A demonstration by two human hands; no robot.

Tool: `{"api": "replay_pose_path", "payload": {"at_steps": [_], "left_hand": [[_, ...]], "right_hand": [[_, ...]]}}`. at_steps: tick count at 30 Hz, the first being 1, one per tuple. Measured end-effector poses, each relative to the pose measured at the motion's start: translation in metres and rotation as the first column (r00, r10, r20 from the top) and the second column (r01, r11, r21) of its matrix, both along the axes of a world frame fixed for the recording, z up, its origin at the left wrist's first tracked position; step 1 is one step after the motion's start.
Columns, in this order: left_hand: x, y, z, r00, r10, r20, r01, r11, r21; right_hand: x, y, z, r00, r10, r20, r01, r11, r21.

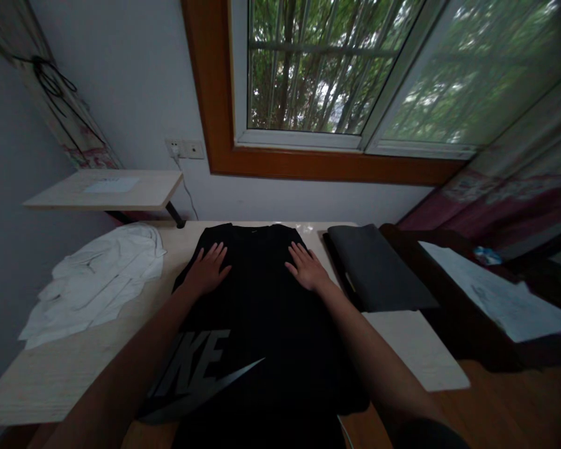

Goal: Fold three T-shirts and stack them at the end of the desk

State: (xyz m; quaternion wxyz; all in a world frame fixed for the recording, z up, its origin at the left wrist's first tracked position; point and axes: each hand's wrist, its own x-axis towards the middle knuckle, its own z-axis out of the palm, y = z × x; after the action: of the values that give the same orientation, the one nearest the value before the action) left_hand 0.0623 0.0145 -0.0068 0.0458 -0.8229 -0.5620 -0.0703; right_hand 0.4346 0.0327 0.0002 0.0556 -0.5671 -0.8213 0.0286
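A black T-shirt (262, 299) with a grey NIKE print lies spread on the pale wooden table, its collar toward the wall. My left hand (208, 269) rests flat on the shirt's upper left part, fingers stretched out. On the upper right part lies my right hand (305, 267), also flat with its fingers apart. Neither hand grips the cloth. The shirt's lower edge hangs toward me over the table's front.
Crumpled white cloth (103, 274) lies on the table (88, 368) at left, below a small raised shelf (107, 190). Folded dark grey fabric (378, 268) sits at right. Beyond it, a paper sheet (500, 293) lies on a dark surface. A window (327, 75) is ahead.
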Motion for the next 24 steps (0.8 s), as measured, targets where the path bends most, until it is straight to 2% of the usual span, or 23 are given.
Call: {"api": "replay_pose_path", "payload": {"at_steps": [6,12,17,24], "left_hand": [[-0.004,0.023,-0.002,1.0,0.02,-0.024,-0.02,1.0,0.011],[-0.006,0.029,-0.003,1.0,0.025,-0.019,-0.024,0.998,0.051],[-0.01,0.019,-0.002,0.999,0.042,-0.027,-0.041,0.999,0.035],[-0.024,-0.014,-0.003,0.991,0.127,-0.034,-0.126,0.991,0.04]], "right_hand": [[-0.005,0.025,0.001,1.0,-0.01,0.01,0.01,1.0,-0.017],[-0.007,0.038,0.001,1.0,-0.006,0.024,0.006,1.0,-0.019],[-0.012,0.039,0.002,0.998,0.057,0.026,-0.057,0.998,-0.021],[-0.031,0.037,0.001,0.99,0.141,0.001,-0.141,0.99,0.0]]}}
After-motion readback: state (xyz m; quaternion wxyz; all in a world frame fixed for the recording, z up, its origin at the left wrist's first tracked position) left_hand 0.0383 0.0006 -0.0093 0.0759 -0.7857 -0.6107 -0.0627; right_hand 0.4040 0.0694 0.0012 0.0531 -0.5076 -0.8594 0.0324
